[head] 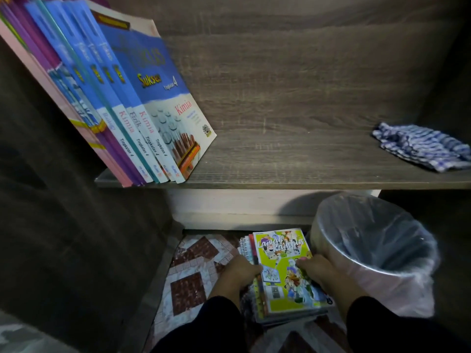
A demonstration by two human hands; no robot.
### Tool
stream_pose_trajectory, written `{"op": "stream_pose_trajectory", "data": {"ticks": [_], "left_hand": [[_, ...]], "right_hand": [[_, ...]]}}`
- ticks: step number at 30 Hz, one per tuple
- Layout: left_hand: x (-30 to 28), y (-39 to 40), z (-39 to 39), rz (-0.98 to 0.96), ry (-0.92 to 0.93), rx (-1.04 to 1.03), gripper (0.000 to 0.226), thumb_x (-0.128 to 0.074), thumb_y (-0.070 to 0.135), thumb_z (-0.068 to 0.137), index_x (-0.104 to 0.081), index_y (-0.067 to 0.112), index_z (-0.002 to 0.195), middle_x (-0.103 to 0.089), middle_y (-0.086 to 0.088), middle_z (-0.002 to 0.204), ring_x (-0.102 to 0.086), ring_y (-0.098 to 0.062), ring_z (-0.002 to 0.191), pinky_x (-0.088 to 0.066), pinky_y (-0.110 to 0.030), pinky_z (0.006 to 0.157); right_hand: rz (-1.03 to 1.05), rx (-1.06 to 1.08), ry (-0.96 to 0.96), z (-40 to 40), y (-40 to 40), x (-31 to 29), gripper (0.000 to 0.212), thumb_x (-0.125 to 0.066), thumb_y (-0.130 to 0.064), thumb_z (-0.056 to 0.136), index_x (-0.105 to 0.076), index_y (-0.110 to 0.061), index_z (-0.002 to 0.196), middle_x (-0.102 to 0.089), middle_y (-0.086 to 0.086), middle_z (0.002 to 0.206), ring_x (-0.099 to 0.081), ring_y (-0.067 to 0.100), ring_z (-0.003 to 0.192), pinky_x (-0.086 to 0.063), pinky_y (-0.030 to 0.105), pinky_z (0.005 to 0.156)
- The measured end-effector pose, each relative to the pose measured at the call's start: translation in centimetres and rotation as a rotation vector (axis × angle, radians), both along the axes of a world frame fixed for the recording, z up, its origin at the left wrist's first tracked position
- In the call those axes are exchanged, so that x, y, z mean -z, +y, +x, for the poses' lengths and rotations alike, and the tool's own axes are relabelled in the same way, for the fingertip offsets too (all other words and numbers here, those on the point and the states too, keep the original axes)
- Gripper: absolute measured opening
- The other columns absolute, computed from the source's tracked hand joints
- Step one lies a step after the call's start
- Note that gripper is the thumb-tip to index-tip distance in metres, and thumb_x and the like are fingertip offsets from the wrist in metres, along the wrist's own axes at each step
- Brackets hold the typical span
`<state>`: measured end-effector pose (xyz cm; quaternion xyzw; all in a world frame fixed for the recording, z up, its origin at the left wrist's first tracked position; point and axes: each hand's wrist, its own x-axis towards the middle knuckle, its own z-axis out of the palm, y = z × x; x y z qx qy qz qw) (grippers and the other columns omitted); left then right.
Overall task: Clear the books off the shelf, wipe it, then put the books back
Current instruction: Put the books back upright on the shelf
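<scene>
Both hands are down at floor level on a stack of books (pixel 285 276); the left hand (pixel 240 272) curls its fingers over the stack's left edge, and the right hand (pixel 322 270) grips the right edge with the thumb lying on the top cover; dark sleeves cover both forearms. The top book of the stack has a lime-green cover with cartoon figures; beneath it show a spiral-bound edge and coloured tabs along the left side; whether the stack rests on the floor or is just lifted, I cannot tell. The floor (pixel 188 289) is patterned in white and red-brown squares. Just right of the stack, touching or nearly touching the right hand, stands a round waste bin (pixel 377 250) lined with a clear plastic bag. Above, the shelf (pixel 293 159) is dark grey wood-grain board with a matching back panel; its middle is bare. At its left end a row of textbooks (pixel 122 103) leans to the left, mostly blue and white with purple and pink ones behind; the front cover reads "Sukses" and "Kimia". At the far right of the shelf lies a crumpled blue-and-white checked cloth (pixel 420 146), well apart from the textbooks. Below the shelf a pale skirting panel meets the floor; a dark side panel fills the left.
</scene>
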<state>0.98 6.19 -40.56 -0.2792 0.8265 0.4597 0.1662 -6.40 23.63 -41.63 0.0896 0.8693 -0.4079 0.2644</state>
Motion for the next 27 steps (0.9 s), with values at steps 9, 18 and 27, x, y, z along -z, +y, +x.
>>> {"op": "stream_pose_trajectory", "data": {"ticks": [9, 18, 27], "left_hand": [[0.2, 1.8, -1.4, 0.049, 0.026, -0.274, 0.057, -0.076, 0.014, 0.078, -0.051, -0.007, 0.125, -0.061, -0.016, 0.119, -0.06, -0.03, 0.11, -0.052, -0.035, 0.094], [-0.3, 2.0, -0.8, 0.538, 0.164, -0.452, 0.11, -0.087, 0.005, 0.054, -0.025, -0.002, 0.145, -0.044, -0.018, 0.144, -0.047, -0.035, 0.128, -0.038, -0.046, 0.109], [-2.8, 1.1, 2.4, 0.806, 0.479, -0.383, 0.065, -0.067, -0.02, 0.069, -0.05, 0.011, 0.123, -0.068, -0.015, 0.114, -0.066, -0.033, 0.102, -0.054, -0.047, 0.087]], "right_hand": [[0.001, 0.075, -0.073, -1.6, -0.7, 0.8, 0.029, -0.051, -0.009, 0.089, -0.045, -0.017, 0.061, -0.046, 0.002, 0.066, -0.042, 0.015, 0.056, -0.036, 0.023, 0.054], [-0.088, 0.151, -0.116, -0.4, -1.0, -0.3, 0.03, -0.061, -0.028, 0.083, -0.052, -0.009, 0.061, -0.048, 0.006, 0.054, -0.042, 0.019, 0.047, -0.034, 0.023, 0.049], [-0.55, 0.107, 0.209, 2.2, -0.3, -5.1, 0.061, -0.088, -0.036, 0.057, -0.057, -0.013, 0.104, -0.071, 0.008, 0.102, -0.07, 0.024, 0.087, -0.057, 0.042, 0.082]]}}
